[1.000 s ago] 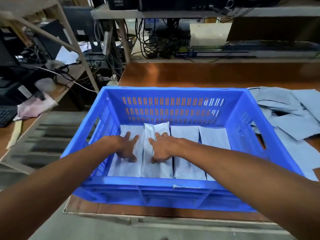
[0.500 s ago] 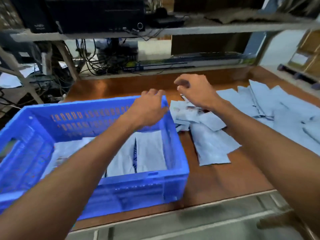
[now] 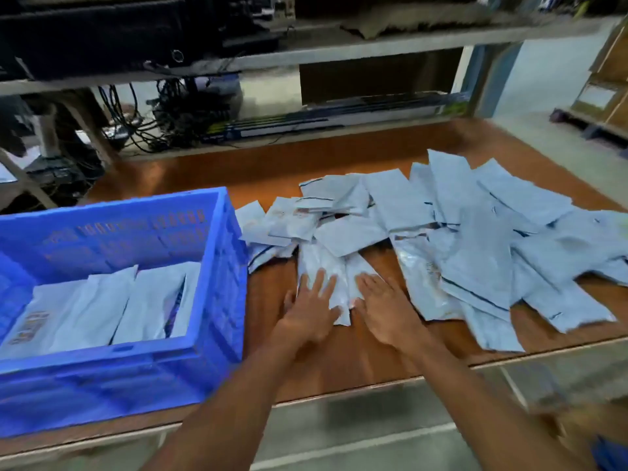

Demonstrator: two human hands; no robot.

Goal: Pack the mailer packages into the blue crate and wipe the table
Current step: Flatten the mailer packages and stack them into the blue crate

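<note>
Both hands lie flat, with fingers spread, on one pale mailer (image 3: pixel 326 266) just to the right of the blue crate (image 3: pixel 217 266). The left hand (image 3: pixel 311 309) presses on the mailer's left part and the right hand (image 3: pixel 380 309) on its right part; neither hand is closed around anything, the palms only rest on it. This mailer lies on the brown table (image 3: pixel 268 300), at the near edge of a loose pile of mailers (image 3: pixel 475 239) which spreads further to the right of the crate. Inside the crate several packed mailers (image 3: pixel 102 304) stand side by side, leaning against each other. Behind the crate a metal shelf (image 3: pixel 306 52) carries dark equipment and cables.
</note>
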